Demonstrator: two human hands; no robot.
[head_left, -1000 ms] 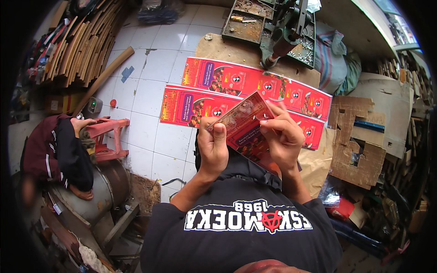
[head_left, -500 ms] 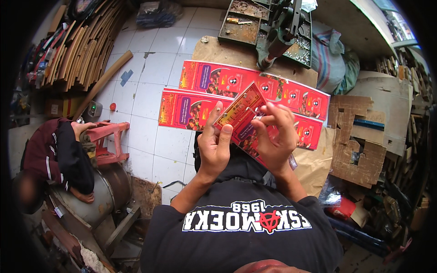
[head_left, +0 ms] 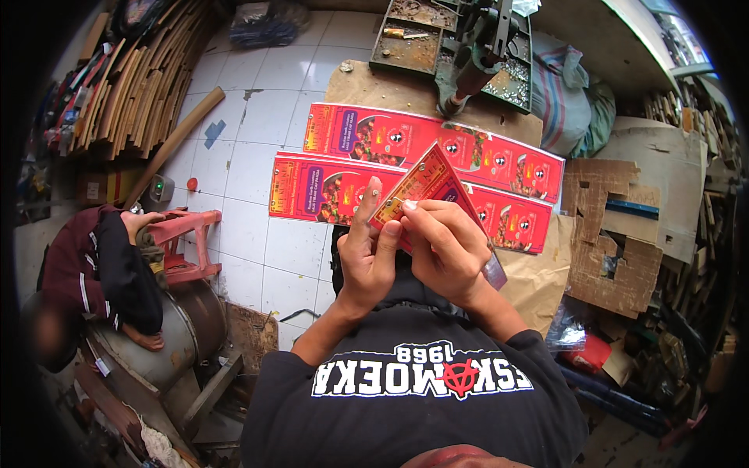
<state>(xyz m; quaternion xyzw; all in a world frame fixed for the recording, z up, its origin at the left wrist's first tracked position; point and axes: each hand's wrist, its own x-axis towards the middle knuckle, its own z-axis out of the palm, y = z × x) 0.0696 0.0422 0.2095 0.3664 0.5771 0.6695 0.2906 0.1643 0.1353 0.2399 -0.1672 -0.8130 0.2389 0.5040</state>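
A long red printed sheet [head_left: 434,175] with gold lettering and a metal eyelet near its corner is tilted up in front of my chest. My left hand [head_left: 367,265] grips its near left edge between thumb and fingers, forefinger raised. My right hand [head_left: 451,248] is closed in a pinch at the same corner, beside the left thumb. What its fingertips hold is too small to make out. Beyond my hands, more red printed sheets with food pictures lie in two rows, an upper row [head_left: 398,134] and a lower row [head_left: 328,189], on brown paper [head_left: 355,82].
A dark hand press [head_left: 473,78] stands at the far side, between trays of small metal parts [head_left: 413,48]. Cardboard pieces [head_left: 608,273] lean at right. At left sit a red plastic stool [head_left: 191,234] and another person [head_left: 109,265] beside a metal drum [head_left: 168,335].
My right hand has moved left, from the sheet's middle to its near left corner, and its fingers have closed into a pinch. My left hand keeps its hold.
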